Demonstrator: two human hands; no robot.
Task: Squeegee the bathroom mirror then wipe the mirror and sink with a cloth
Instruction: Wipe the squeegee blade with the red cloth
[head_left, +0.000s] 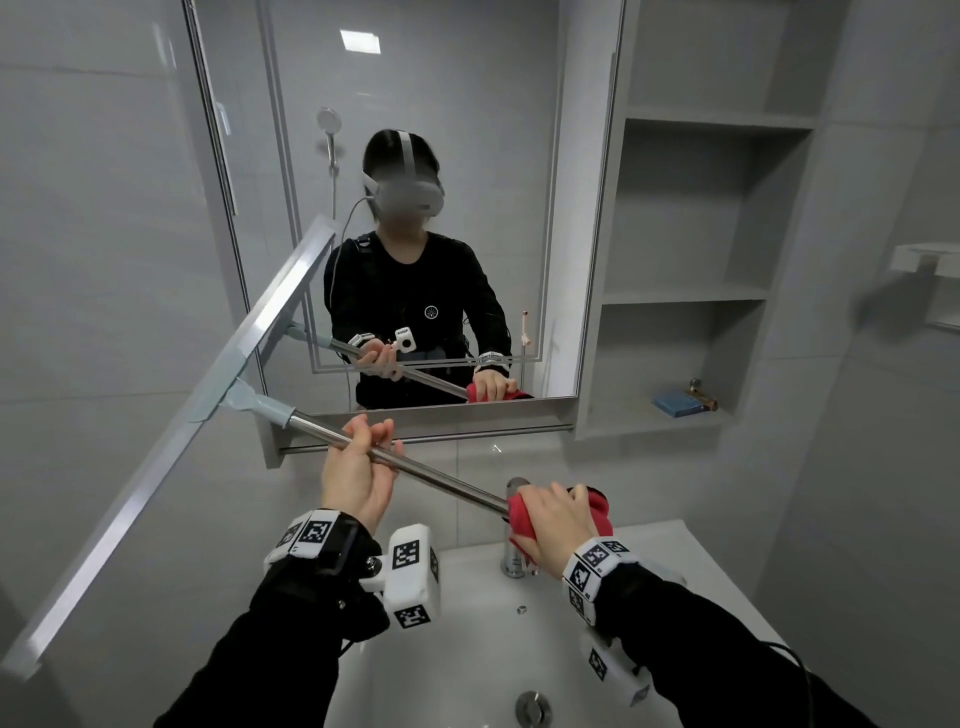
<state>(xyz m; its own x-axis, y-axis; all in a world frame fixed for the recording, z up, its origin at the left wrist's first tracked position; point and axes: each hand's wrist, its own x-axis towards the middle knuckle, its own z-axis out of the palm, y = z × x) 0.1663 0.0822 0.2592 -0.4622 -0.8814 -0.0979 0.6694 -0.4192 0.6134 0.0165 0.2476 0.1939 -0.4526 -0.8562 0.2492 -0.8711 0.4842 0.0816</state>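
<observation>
Grey-tiled bathroom. Our left hand (358, 470) grips the squeegee (171, 421) pole mid-shaft; our right hand (553, 525) holds its end wrapped in the red cloth (597, 506), above the sink (675, 561) rear edge. The blade seems to overhang the mirror (441, 104) left edge: risk of skipping onto tile, or cloth slipping.

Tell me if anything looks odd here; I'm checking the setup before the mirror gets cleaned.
One thing: the right hand grips the red cloth bunched round the end of the squeegee pole, so both tools are held at once. The blade also reaches past the mirror edge onto the wall. Nothing looks spilled or damaged.
</observation>
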